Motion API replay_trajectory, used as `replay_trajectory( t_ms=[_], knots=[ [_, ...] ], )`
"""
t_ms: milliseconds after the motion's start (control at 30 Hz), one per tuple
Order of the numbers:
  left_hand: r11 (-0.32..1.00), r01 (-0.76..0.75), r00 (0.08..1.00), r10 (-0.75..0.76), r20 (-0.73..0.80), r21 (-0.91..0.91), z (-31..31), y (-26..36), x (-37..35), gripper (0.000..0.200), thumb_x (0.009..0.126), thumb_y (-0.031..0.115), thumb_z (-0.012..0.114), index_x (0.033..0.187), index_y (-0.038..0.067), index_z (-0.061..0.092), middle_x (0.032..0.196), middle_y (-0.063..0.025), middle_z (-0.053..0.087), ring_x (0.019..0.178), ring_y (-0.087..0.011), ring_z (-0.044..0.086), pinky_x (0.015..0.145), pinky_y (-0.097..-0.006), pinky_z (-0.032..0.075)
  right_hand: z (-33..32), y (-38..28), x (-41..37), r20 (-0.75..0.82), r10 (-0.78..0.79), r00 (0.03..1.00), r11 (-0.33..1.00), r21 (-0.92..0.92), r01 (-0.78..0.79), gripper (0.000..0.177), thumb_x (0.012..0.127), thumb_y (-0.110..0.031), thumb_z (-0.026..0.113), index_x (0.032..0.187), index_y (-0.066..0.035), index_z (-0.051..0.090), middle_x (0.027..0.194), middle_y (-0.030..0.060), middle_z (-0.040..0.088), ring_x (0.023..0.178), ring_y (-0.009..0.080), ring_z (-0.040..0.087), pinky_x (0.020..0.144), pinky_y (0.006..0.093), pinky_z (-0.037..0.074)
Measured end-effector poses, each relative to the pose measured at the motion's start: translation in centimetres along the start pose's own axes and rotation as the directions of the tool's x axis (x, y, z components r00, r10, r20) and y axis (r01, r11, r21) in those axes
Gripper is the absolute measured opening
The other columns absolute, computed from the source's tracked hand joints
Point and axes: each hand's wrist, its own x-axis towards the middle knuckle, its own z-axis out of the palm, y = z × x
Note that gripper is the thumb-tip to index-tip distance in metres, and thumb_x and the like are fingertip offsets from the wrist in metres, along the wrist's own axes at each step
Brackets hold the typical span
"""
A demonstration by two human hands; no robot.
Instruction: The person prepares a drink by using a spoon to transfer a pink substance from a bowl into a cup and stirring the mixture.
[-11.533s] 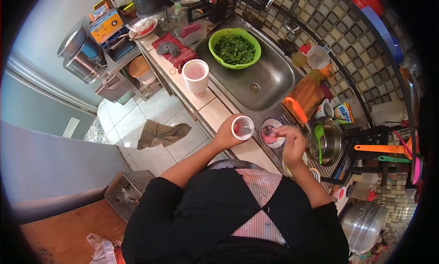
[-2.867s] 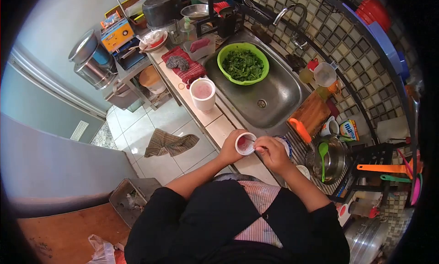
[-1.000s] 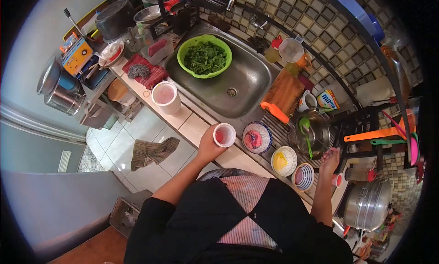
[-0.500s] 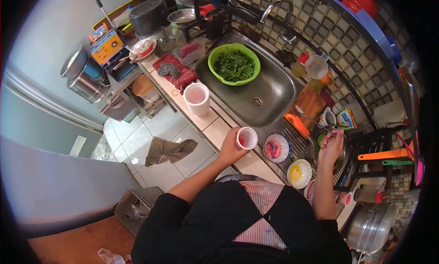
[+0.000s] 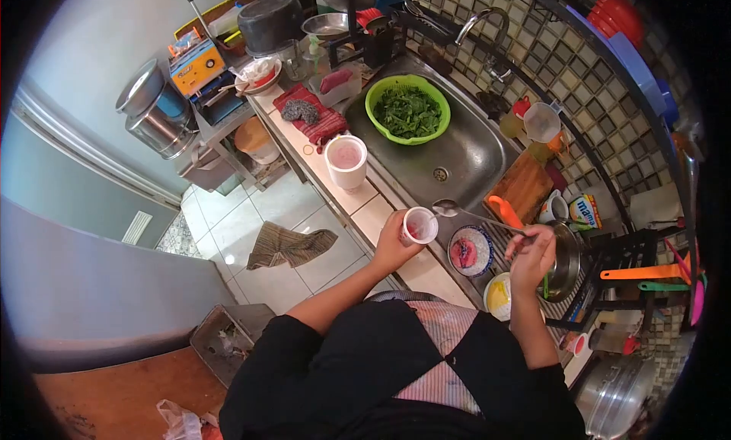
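Observation:
My left hand (image 5: 389, 246) is wrapped around a clear plastic cup (image 5: 420, 225) with something pinkish-red inside. In my right hand (image 5: 531, 259) is the handle of a long-handled metal spoon (image 5: 487, 217), whose bowl end hangs just right of the cup's rim. A blue-rimmed bowl (image 5: 483, 247) with pink and red contents sits beneath the spoon. Beside it, a white bowl (image 5: 498, 298) holds something yellow. Partly behind my right hand stands a metal pot (image 5: 566, 263). A white tub or stacked cups (image 5: 346, 175) stands on the counter edge left of the sink.
A green colander (image 5: 370, 120) of leafy greens rests in the steel sink (image 5: 480, 166). Right of the sink are a wooden board (image 5: 525, 182), an orange handle (image 5: 505, 211) and a yellow-and-blue packet (image 5: 585, 211). A striped cloth (image 5: 289, 246) lies on the floor.
My right hand has moved left and slightly down, bringing the spoon from over the board and pot area to beside the cup. My left hand still holds the cup. The view has shifted slightly.

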Motion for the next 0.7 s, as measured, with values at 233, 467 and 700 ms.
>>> replay_trajectory(
  t_ms=[233, 467, 700],
  knots=[
    [0.997, 0.081, 0.996, -0.081, 0.044, 0.0, -0.2, 1.4, -0.2, 0.054, 0.067, 0.018, 0.078, 0.115, 0.003, 0.057, 0.107, -0.0148, 0.062, 0.101, -0.0309, 0.061, 0.087, -0.0376, 0.048, -9.4, -0.9, 3.0, -0.356, 0.274, 0.893, 0.915, 0.383, -0.128, 0.036, 0.098, -0.046, 0.048, 0.089, -0.011, 0.052, 0.069, 0.0031, 0.05, 0.052, 0.0116, 0.041, 0.048, 0.023, 0.032],
    [0.998, 0.057, 0.997, -0.057, 0.048, 0.004, 0.1, 0.9, -0.4, 0.056, 0.068, 0.02, 0.079, 0.116, 0.004, 0.056, 0.109, -0.0155, 0.061, 0.102, -0.0319, 0.061, 0.087, -0.0383, 0.048, -17.4, 2.2, -1.4, -0.649, 0.289, 0.704, 0.957, 0.228, -0.182, 0.038, 0.101, -0.044, 0.039, 0.09, -0.01, 0.05, 0.075, 0.0056, 0.05, 0.056, 0.0134, 0.043, 0.047, 0.0254, 0.033],
    [0.998, 0.013, 0.997, -0.017, 0.07, 0.057, 0.4, 0.9, -0.3, 0.054, 0.065, 0.016, 0.078, 0.113, 0.004, 0.055, 0.105, -0.0145, 0.059, 0.099, -0.0329, 0.059, 0.087, -0.0389, 0.047, -19.9, 2.6, -4.7, -0.583, 0.08, 0.809, 0.93, -0.248, -0.271, 0.034, 0.103, -0.036, 0.04, 0.095, -0.005, 0.05, 0.081, 0.0112, 0.063, 0.044, 0.0122, 0.052, 0.037, 0.0213, 0.034]
  ],
)
